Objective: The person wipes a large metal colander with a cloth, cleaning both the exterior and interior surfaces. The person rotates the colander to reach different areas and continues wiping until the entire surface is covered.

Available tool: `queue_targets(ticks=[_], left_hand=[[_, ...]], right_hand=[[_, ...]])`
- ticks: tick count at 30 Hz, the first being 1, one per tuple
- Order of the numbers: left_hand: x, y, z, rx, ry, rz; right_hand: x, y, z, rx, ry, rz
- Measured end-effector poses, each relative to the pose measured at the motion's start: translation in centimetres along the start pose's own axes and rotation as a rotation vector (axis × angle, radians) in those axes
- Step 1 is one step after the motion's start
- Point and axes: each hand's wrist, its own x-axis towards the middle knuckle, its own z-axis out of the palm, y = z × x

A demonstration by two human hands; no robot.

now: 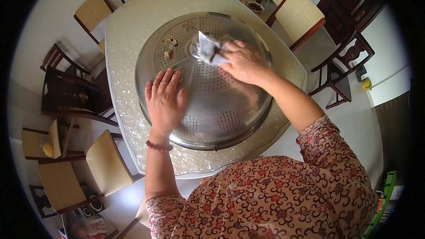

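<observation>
A large round perforated metal cover [212,99] with a central knob [195,47] sits on a table with a glossy cream covering [132,39]. My left hand [165,99] lies flat on the cover's left side, fingers slightly spread, holding nothing. At the upper right of the cover, my right hand [244,61] presses a grey-white cloth [210,49] against the metal beside the knob. The hand and cloth are slightly blurred. Torn label remnants [170,42], whitish and brown, stick to the cover left of the knob.
Cream-backed chairs [298,13] stand at the upper right, near a bowl of food [255,6]. A dark wooden chair [345,59] is at the right. More chairs [108,162] crowd the left side. A yellow object [47,150] rests on one of them.
</observation>
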Motion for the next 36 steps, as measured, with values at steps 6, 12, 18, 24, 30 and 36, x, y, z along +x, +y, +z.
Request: queue_targets(ticks=[6,12,18,24,30,36], left_hand=[[0.2,0.2,0.0,0.005,0.001,-0.011],[-0.3,-0.1,-0.4,0.015,-0.022,-0.016],[-0.3,0.2,-0.9,-0.001,-0.034,-0.003],[-0.3,0.2,-0.9,0.014,-0.009,0.008],[0.0,0.1,-0.5,-0.007,-0.023,0.001],[-0.3,0.2,-1.0,-0.014,-0.012,0.0]], right_hand=[[2.1,4.2,0.5,-0.053,0.101,0.165],[2.9,1.3,-1.5,1.454,0.319,0.122],[6.8,-3.7,0.2,0.16,0.371,-0.216],[10.3,-2.6,-3.0,0.271,-0.067,-0.089],[12.4,0.9,-0.3,0.683,-0.105,0.235],[8.2,5.2,-0.7,1.949,0.055,0.363]])
